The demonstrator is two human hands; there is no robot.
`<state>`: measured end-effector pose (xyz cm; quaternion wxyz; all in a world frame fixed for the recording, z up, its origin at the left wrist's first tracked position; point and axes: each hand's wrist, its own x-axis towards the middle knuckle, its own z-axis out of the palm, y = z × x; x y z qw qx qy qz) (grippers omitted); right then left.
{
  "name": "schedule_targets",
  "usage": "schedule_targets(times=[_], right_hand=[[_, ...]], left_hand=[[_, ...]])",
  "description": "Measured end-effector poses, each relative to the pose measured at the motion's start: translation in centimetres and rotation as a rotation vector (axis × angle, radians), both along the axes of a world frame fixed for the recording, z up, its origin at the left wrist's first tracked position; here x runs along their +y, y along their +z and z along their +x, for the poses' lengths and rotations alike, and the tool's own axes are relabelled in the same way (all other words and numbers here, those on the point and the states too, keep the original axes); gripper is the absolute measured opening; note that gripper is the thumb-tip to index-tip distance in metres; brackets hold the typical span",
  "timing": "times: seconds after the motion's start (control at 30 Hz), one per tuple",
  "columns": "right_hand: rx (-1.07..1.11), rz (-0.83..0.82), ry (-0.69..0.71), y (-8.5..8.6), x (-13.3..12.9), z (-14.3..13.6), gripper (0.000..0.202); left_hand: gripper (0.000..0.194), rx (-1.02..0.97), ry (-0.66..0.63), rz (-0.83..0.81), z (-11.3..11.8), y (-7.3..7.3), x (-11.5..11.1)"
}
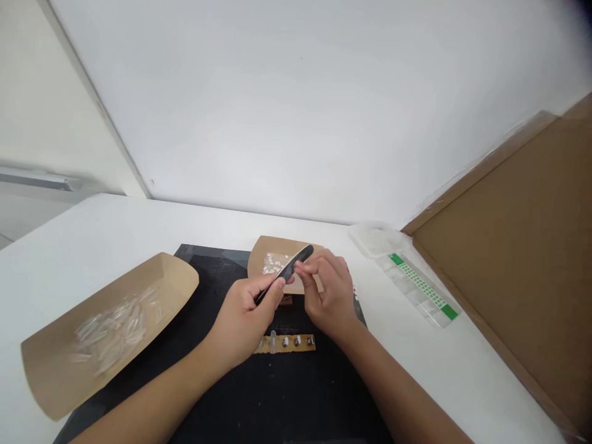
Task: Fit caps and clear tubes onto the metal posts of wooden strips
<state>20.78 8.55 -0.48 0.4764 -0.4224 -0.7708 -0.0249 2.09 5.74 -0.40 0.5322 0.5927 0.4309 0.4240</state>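
My left hand [250, 308] is closed around a black nail file [296, 262], which points up and to the right with its rounded end free. Beside that end, my right hand [326, 293] is pinched, thumb against forefinger. Whatever small piece sits between those fingertips is too small to make out. Below both hands, on a black mat [231, 394], lies a narrow tan strip [300, 344] with several small round mounts. One mount carries an upright clear piece [272, 341]; small white bits show on others. My left hand hides part of the strip.
A brown paper tray [180, 277] with many clear plastic pieces [113, 330] stands at left. Behind my hands, another paper tray [263, 246] holds small white pieces [272, 262]. At right lie a clear compartment case [420, 290] with a green label and a cardboard panel [509, 259].
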Motion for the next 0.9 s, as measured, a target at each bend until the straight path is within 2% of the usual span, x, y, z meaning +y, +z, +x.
schedule_targets(times=[0.33, 0.5, 0.6, 0.73, 0.9], right_hand=[[0.005, -0.048, 0.018, 0.4, 0.1, 0.1, 0.021], [-0.019, -0.085, 0.061, 0.7, -0.3, -0.6, 0.021], [0.001, -0.074, -0.011, 0.9, -0.3, -0.7, 0.023], [-0.013, -0.091, 0.044, 0.7, -0.2, -0.5, 0.023], [-0.005, -0.068, 0.017, 0.8, -0.4, -0.5, 0.023]], left_hand=[[0.045, -0.099, -0.005, -0.057, 0.1, -0.4, 0.0], [0.044, -0.026, -0.013, -0.012, -0.2, -0.3, 0.3], [0.045, 0.002, 0.008, 0.004, -0.2, 0.0, 0.3], [0.043, 0.036, 0.008, 0.044, -0.2, 0.3, 0.2], [0.039, 0.049, 0.029, 0.094, -0.1, 0.6, 0.1]])
